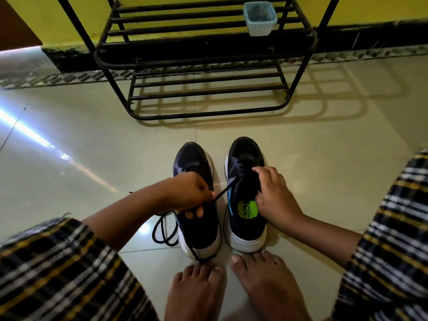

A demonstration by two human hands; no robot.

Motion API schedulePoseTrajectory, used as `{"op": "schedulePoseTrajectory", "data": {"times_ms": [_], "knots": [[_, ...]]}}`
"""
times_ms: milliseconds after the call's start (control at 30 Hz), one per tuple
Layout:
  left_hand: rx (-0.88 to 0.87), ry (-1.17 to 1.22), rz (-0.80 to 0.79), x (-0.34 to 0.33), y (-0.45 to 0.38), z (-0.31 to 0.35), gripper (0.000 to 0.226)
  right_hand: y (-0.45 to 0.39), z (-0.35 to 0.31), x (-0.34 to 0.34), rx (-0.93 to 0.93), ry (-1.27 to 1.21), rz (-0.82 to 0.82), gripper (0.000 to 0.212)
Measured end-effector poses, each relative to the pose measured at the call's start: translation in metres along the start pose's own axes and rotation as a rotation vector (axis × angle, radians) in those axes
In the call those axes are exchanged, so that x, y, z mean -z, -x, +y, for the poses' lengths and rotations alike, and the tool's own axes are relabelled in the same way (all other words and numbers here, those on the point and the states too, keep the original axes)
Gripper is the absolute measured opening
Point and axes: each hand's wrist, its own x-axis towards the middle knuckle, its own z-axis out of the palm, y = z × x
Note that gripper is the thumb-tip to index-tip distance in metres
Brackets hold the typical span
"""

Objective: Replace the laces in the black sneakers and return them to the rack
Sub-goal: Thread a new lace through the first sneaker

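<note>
Two sneakers [245, 188], one rack [203, 54]

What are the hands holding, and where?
The left hand pinches the black lace partway along, pulled taut from the right sneaker. The right hand grips that sneaker's tongue and collar edge.

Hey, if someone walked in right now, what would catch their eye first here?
Probably the pair of black sneakers side by side on the floor, just ahead of bare feet. The left hand pinches a black lace running to the right-side shoe, which the right hand steadies. Behind stands a black metal rack holding a small pale container.
</note>
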Motion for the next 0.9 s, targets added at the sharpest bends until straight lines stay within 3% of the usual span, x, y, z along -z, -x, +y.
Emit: {"op": "schedulePoseTrajectory", "data": {"times_ms": [67, 100, 167, 200, 233, 333, 467, 533, 600, 633, 667, 700, 767, 900], "knots": [[0.03, -0.039, -0.089, 0.005, 0.0, 0.0, 0.024, 0.0, 0.0, 0.0, 0.002, 0.004, -0.001, 0.058], [0.038, -0.072, -0.032, -0.001, -0.001, -0.004, 0.023, 0.0, 0.0, -0.001, 0.004, 0.006, 0.001, 0.057], [0.096, -0.262, 0.257, -0.034, 0.003, -0.045, 0.019, 0.0, -0.001, -0.001, 0.006, 0.006, 0.002, 0.057], [0.2, -0.106, 0.175, -0.061, 0.013, -0.064, 0.022, -0.001, -0.001, -0.001, 0.006, 0.003, 0.001, 0.058], [0.141, -0.073, 0.174, -0.105, 0.012, -0.086, 0.029, -0.001, -0.001, -0.001, 0.006, -0.001, 0.0, 0.058], [0.078, -0.219, 0.211, -0.17, 0.011, -0.118, 0.039, -0.001, 0.0, -0.001, 0.013, -0.01, 0.003, 0.057], [0.031, -0.39, 0.248, -0.147, 0.006, -0.112, 0.04, -0.001, 0.001, 0.0, 0.016, -0.016, 0.003, 0.057], [-0.043, -0.365, 0.218, -0.159, 0.0, -0.121, 0.037, -0.001, 0.001, 0.0, 0.017, -0.02, 0.001, 0.057], [-0.084, -0.275, 0.111, -0.116, 0.014, -0.082, 0.022, 0.0, 0.001, -0.001, 0.016, -0.028, 0.006, 0.056], [-0.105, -0.296, 0.235, -0.075, 0.017, -0.055, 0.011, 0.0, 0.001, -0.001, 0.016, -0.029, 0.007, 0.056], [-0.147, -0.42, 0.408, -0.042, 0.011, -0.021, 0.017, 0.0, 0.001, -0.001, 0.016, -0.026, 0.006, 0.056], [-0.161, -0.575, 0.38, -0.021, 0.008, 0.001, 0.02, 0.0, 0.001, -0.001, 0.017, -0.024, 0.006, 0.056], [-0.101, -0.678, 0.156, -0.014, 0.002, 0.008, 0.025, -0.001, 0.001, -0.001, 0.013, -0.026, 0.006, 0.056], [-0.09, -0.377, 0.17, 0.0, 0.0, -0.001, 0.023, -0.001, 0.002, -0.001, 0.004, -0.027, 0.0, 0.056]]}}
